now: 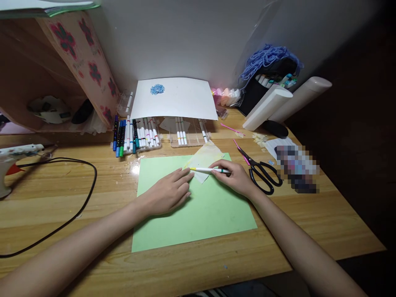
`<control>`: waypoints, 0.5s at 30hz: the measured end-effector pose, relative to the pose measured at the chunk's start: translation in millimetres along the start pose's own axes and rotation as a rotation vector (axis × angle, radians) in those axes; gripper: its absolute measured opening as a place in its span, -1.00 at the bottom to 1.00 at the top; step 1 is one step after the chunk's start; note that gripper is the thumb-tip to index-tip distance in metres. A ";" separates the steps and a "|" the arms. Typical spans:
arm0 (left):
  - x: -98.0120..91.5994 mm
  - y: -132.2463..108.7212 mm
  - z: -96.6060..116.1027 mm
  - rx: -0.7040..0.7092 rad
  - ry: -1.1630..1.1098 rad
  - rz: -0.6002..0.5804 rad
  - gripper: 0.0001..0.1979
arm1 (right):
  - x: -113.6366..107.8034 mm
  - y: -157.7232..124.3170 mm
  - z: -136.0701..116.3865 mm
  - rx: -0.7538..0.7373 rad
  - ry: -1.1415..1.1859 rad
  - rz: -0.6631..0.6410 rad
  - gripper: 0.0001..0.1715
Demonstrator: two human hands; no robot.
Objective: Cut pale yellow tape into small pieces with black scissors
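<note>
Marker point(206, 169), white with a yellow tip and a green end, lies low across a small piece of thin paper point(210, 153), its tip at the paper's left edge, where yellow marks show. The right hand point(233, 177) grips it between thumb and fingers towards the green end, a hold that probably allows a shallow slant and leaves the coloured edge in sight. The left hand point(168, 192) holds nothing; it rests flat, fingers slightly spread, with the fingertips beside the marker's tip, seemingly to steady the paper there, though whether they touch the tip I cannot tell. Under both hands is a green sheet point(198, 218), perhaps put there to guard the wooden table point(108, 231) from ink. Just right of the sheet lie black-handled scissors point(256, 165), within easy reach of the right hand. Beyond the sheet, more pens point(145, 132) lie side by side in clear trays, likely so their colours can be told apart, and a white sheet point(179, 103) with a blue patch leans behind them. Well to the left sits a glue gun point(18, 152), its black cord point(95, 178) looping clear of the green sheet.
</note>
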State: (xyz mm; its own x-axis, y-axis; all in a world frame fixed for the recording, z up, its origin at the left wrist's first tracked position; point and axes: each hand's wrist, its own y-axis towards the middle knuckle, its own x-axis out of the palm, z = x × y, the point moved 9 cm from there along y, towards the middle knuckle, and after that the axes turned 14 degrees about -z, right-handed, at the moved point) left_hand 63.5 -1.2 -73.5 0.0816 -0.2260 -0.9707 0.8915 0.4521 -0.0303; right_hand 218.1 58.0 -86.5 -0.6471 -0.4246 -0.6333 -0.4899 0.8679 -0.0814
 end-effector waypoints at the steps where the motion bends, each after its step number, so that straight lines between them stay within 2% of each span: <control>1: -0.4 -0.1 -0.2 -0.001 -0.008 0.002 -0.77 | 0.7 -0.1 -0.1 0.001 -0.001 -0.004 -0.76; 6: -0.5 1.1 -0.8 -0.010 -0.005 -0.011 -0.76 | -5.3 -2.9 10.5 0.078 0.013 0.069 -0.74; 9: -1.3 1.3 0.1 -0.003 0.005 -0.005 -0.76 | -6.3 -2.5 13.6 0.069 0.055 0.085 -0.75; 13: -6.8 -1.5 -4.1 -0.042 -0.021 0.064 -0.79 | -22.9 -7.5 17.7 0.042 0.148 0.274 -0.75; 15: -8.9 -2.5 -9.2 -0.084 -0.057 0.092 -0.80 | -25.5 -8.2 20.3 0.038 0.208 0.294 -0.73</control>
State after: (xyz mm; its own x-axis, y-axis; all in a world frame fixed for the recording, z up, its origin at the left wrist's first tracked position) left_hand 56.5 7.6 -67.0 0.1887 -0.2273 -0.9554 0.8389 0.5431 0.0365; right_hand 250.5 67.0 -85.3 -0.8640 -0.1951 -0.4642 -0.2456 0.9681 0.0504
